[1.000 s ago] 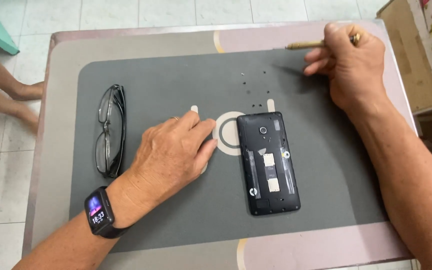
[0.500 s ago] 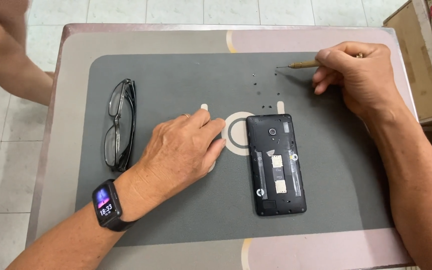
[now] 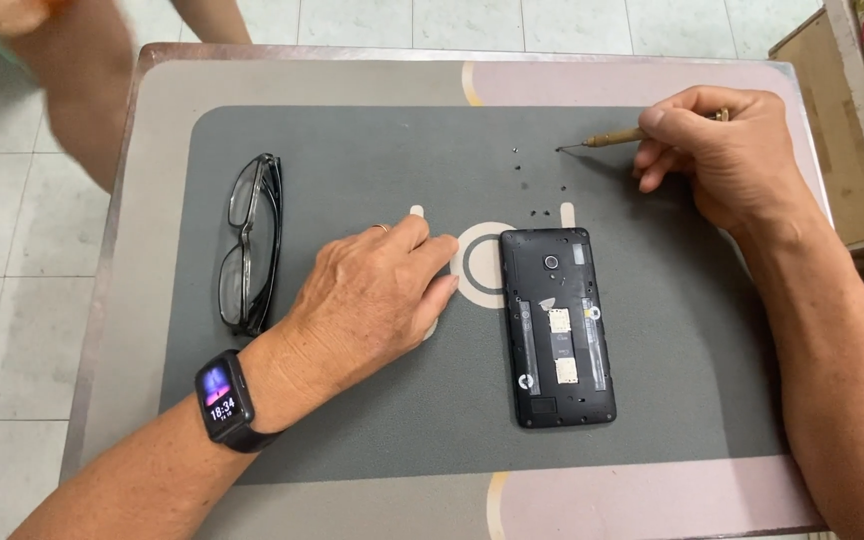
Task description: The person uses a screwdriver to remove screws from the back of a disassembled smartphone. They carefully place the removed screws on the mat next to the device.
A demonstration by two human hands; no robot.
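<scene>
The phone [image 3: 558, 326] lies back-cover off at mat [image 3: 352, 150] centre, several tiny screws [image 3: 540, 185] already out beyond it. The right hand [image 3: 722, 160] pinches a small screwdriver [image 3: 607, 138], tip among them. The left hand [image 3: 372, 295] rests flat, empty, beside the phone.

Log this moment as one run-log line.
right hand: holds screwdriver, tip at screws | left hand: flat on mat | phone: back off | glasses: folded, left
</scene>
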